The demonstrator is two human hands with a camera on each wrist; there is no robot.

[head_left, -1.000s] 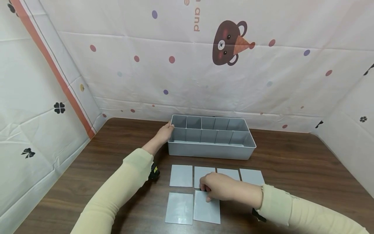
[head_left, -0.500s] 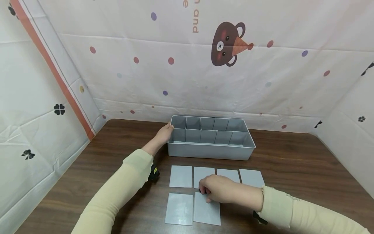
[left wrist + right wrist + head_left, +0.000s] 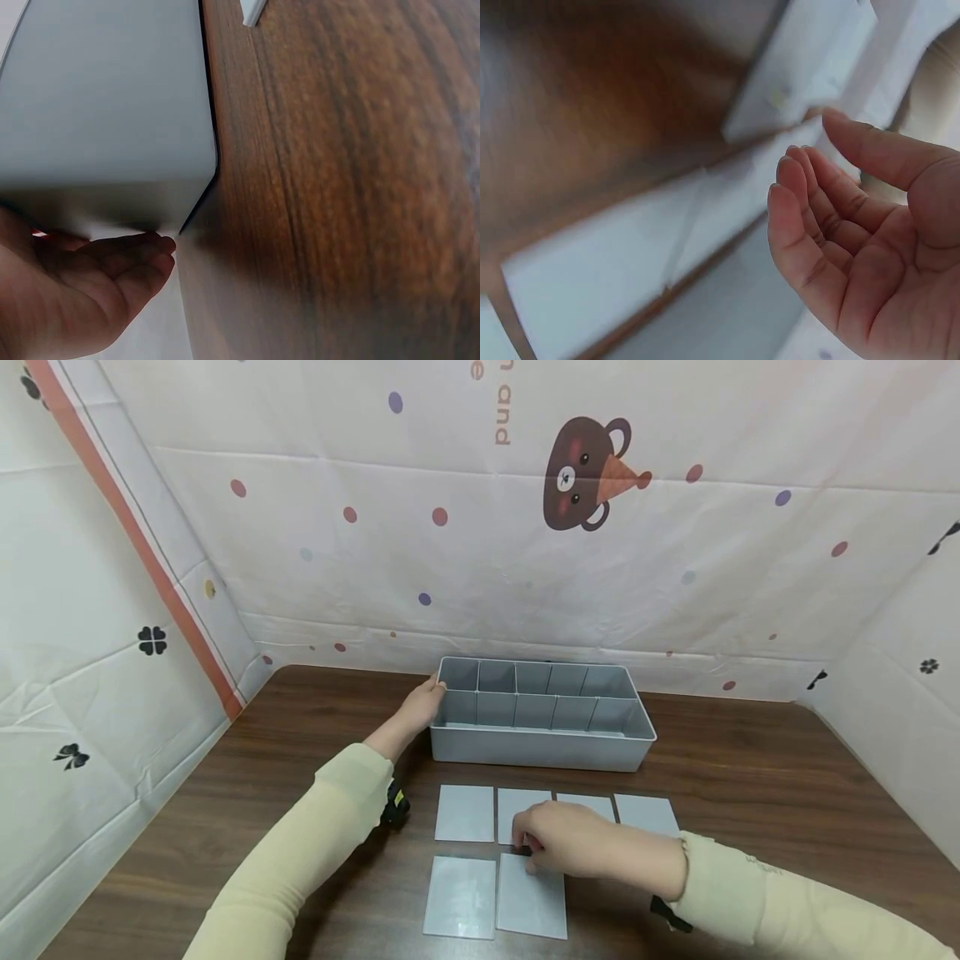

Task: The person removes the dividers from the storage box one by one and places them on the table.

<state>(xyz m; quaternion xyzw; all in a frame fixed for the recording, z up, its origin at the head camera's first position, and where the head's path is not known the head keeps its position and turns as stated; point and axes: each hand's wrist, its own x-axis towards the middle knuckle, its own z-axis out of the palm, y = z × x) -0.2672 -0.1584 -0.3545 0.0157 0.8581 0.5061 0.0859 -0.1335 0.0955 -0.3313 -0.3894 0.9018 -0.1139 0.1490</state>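
Observation:
A long grey divided box (image 3: 542,749) with several compartments stands at the back of the table. My left hand (image 3: 422,703) holds its left end, thumb at the rim; in the left wrist view the fingers (image 3: 139,262) lie along the end wall. My right hand (image 3: 572,843) hovers over the thin pale rectangular panels, its fingers loosely bent and its thumb apart from them. Nothing sits between thumb and fingers (image 3: 791,232) in the right wrist view. Below the thumb lies a front-row panel (image 3: 531,906); the hand partly covers a back-row panel (image 3: 525,802).
More pale panels lie flat in two rows, among them a front left panel (image 3: 460,897), a back left panel (image 3: 465,814) and a back right panel (image 3: 647,814). The brown wooden table (image 3: 300,718) meets a printed white cloth (image 3: 337,560) behind the box.
My right hand has lifted very slightly, and its wrist and sleeve have shifted a little to the right. The left hand stays at the box, and the panels lie as before.

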